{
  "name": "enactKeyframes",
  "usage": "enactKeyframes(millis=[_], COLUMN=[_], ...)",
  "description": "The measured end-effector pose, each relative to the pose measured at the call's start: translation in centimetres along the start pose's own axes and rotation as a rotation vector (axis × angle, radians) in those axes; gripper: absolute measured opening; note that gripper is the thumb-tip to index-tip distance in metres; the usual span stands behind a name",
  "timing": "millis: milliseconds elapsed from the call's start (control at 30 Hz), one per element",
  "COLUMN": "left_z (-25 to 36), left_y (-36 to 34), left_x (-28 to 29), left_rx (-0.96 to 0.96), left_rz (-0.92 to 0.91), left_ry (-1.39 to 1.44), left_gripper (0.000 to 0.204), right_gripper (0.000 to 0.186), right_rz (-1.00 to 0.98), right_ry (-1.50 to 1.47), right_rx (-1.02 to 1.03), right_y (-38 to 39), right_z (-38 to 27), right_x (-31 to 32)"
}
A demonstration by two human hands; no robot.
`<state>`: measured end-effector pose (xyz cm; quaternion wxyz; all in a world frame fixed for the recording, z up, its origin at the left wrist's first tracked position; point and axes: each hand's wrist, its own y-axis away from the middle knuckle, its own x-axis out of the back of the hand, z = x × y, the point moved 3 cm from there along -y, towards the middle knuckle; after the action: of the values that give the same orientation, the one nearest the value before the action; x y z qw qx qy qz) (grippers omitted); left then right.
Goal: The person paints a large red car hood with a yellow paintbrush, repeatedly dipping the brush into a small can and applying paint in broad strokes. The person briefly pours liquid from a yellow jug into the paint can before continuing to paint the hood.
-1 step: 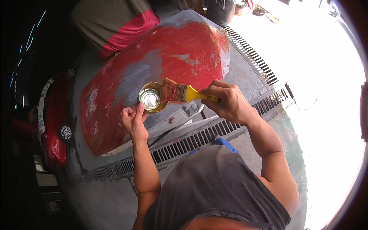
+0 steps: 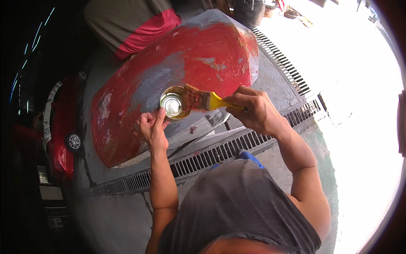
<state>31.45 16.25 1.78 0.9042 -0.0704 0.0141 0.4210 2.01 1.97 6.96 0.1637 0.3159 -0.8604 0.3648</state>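
Observation:
My left hand [image 2: 154,128] is closed on a small round tin [image 2: 171,106], thumb against its rim. The tin's open mouth faces up and shows a shiny metal inside. My right hand [image 2: 256,109] grips the yellow handle of a wide paintbrush [image 2: 216,101]. Its stained, reddish-brown bristles lie against the tin's right rim; how far they reach inside, I cannot tell. Both are held over a large curved red panel [image 2: 211,44], which looks like a car body panel. Patches of its red coating are gone, leaving grey, and the surface is wrinkled in places.
A slotted drain grate [image 2: 230,149] crosses the floor in front of me, and another grate [image 2: 281,59] runs off at the right. A red car [image 2: 63,131] stands at the left. Behind the panel is a grey and red cloth cover [image 2: 144,25]. A dark sack [image 2: 248,12] sits at the far edge.
The whole view has shifted slightly, so the panel and floor appear a little farther right. My hands, the tin and the brush keep nearly the same arrangement.

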Motion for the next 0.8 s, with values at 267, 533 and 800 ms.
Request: enactKeyframes(millis=[267,533,800], left_z=[0.3,0.7,1.5], left_y=[-0.5,-0.6,-0.6], left_x=[-1.3,-1.3,-2.8], left_rx=[-0.073,-0.157,-0.231], left_rz=[-0.179,-0.334,-0.429], left_ry=[0.077,0.06,-0.005], left_gripper=[0.037,0.034,0.033], right_gripper=[0.028,0.027,0.013], right_rz=[-0.203,-0.314,-0.428], right_ry=[0.547,0.666,0.71], right_rx=[0.178,0.413,0.279], right_y=[-2.8,-3.5,-4.6], right_z=[-3.2,-3.0,-2.8], right_x=[-3.0,-6.1,-6.2])
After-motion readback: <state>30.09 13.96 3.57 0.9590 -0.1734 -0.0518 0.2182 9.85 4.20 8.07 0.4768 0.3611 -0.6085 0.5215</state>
